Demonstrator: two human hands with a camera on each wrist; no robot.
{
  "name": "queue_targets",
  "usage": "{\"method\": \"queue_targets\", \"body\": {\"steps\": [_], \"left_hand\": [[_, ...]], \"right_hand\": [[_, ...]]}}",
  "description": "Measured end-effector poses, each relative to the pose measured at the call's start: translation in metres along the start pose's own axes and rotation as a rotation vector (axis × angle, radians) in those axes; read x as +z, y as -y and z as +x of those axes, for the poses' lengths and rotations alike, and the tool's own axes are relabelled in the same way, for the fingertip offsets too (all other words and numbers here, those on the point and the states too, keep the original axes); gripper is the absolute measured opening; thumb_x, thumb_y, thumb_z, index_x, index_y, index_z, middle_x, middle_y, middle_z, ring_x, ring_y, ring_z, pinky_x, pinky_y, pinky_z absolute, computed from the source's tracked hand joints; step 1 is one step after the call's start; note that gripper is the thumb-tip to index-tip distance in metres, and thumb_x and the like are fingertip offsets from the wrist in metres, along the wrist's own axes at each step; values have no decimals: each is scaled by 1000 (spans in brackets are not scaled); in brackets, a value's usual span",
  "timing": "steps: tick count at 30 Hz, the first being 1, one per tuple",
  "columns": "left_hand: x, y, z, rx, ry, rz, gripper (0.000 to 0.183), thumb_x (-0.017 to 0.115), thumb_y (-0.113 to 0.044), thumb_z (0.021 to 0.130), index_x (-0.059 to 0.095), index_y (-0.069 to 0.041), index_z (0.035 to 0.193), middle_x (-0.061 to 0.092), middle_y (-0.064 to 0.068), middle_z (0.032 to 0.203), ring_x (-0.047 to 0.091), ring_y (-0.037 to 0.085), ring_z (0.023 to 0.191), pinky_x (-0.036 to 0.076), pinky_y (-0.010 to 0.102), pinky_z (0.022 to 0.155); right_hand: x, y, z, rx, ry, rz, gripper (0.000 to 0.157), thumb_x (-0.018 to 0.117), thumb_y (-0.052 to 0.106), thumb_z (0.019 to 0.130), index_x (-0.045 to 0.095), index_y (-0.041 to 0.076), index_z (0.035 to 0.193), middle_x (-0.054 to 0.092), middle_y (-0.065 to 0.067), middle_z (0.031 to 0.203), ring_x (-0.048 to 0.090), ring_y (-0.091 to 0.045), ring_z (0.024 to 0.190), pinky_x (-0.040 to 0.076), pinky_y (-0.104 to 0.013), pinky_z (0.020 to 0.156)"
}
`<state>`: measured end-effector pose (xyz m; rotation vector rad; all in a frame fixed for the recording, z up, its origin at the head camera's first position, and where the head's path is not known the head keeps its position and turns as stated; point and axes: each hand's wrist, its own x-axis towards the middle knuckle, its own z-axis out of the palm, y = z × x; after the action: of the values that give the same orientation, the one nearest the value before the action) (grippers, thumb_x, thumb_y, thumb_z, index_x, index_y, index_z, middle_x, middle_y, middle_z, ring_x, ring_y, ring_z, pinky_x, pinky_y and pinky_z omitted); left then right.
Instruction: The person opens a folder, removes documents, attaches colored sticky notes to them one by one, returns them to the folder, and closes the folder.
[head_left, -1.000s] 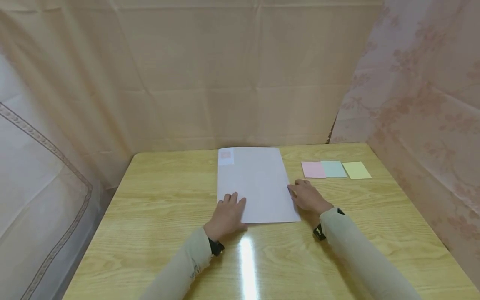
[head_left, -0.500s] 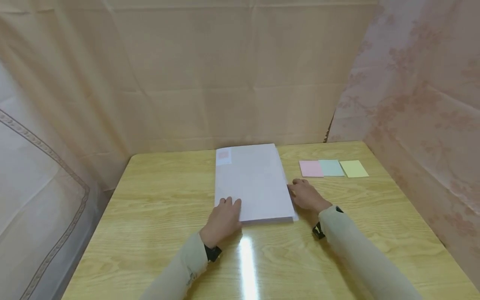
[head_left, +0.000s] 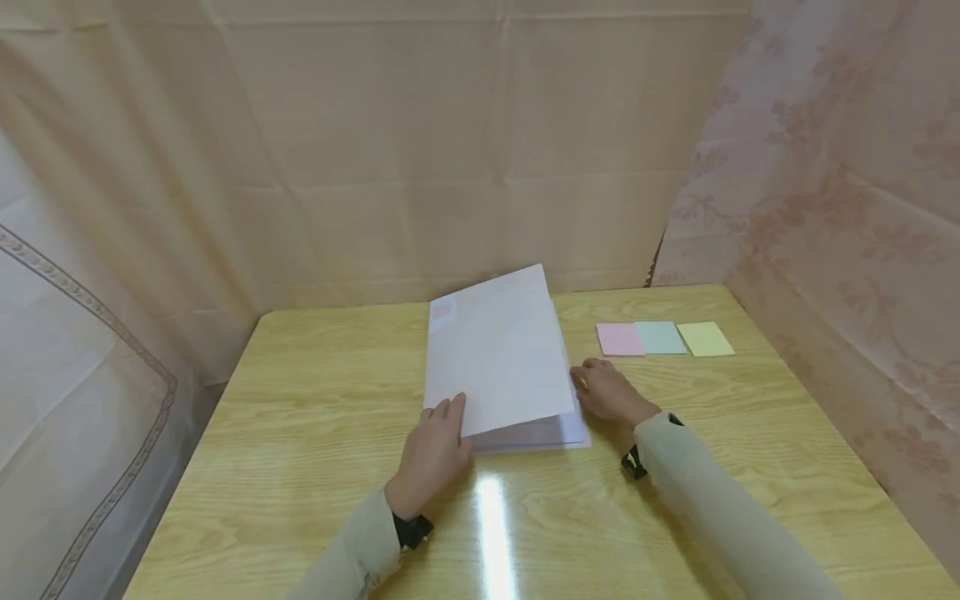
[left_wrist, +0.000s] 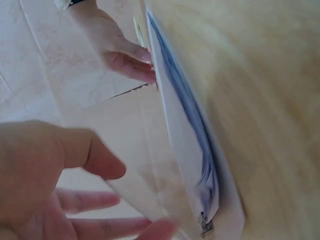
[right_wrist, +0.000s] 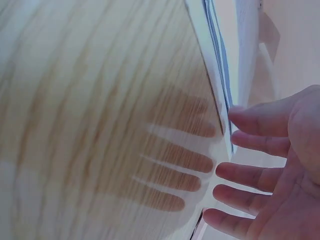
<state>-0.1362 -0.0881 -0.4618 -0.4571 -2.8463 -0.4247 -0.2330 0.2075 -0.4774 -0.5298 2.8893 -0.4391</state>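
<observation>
Folder [head_left: 502,358]: no text could be read.
Corner label [head_left: 442,312]: stood at the folder's far left; its pinkish mark was too small to make out.
Coloured notes [head_left: 660,337]: no lettering was legible.

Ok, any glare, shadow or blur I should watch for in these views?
Head: bright glare streak on the table, on the near side of the folder; left wrist: table grain soft, the left grip blurred at its lowest fingertip; right wrist: dark finger-shaped patches beside the right grip, shadow or reflection.
</observation>
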Motion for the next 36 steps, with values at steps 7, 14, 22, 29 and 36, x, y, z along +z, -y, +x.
{"method": "queue_targets", "body": {"steps": [7, 14, 22, 29, 36], "left_hand": [[2, 6, -4, 29, -121, 6, 53, 71, -10, 78, 56, 4, 127, 73, 15, 104, 65, 29, 69, 54, 38, 57], [-2, 10, -11, -75, -96, -138, 61, 71, -11, 79, 49, 5, 134, 69, 18, 82, 65, 27, 68, 52, 38, 58], [-12, 15, -16, -248, -85, -391, 64, 61, -6, 81, 40, 1, 142, 68, 19, 113, 67, 27, 87, 55, 37, 68], [-18, 27, -18, -474, -71, -625, 54, 56, -11, 92, 39, -2, 142, 62, 20, 124, 62, 30, 104, 53, 42, 85], [-40, 48, -13, -495, -428, -710, 25, 62, -16, 94, 64, 4, 108, 70, 21, 93, 64, 10, 77, 49, 17, 62]], "right_hand": [[-1, 6, 0, -31, -19, 40, 47, 54, 15, 97, 48, -4, 139, 44, -33, 140, 42, -48, 129, 37, -59, 106], [0, 19, 4, -64, 15, 62, 49, 57, 17, 97, 47, -3, 140, 42, -32, 143, 44, -47, 131, 37, -56, 108], [4, 23, 4, 2, 91, 108, 50, 62, 19, 94, 50, 3, 140, 35, -30, 150, 32, -47, 140, 29, -58, 113], [4, 23, 8, -25, 88, 37, 49, 64, 19, 93, 52, 2, 137, 39, -30, 147, 36, -46, 138, 31, -56, 112], [6, 25, 12, 38, 105, 41, 51, 66, 21, 92, 52, 3, 138, 41, -27, 146, 40, -43, 135, 34, -54, 111]]}}
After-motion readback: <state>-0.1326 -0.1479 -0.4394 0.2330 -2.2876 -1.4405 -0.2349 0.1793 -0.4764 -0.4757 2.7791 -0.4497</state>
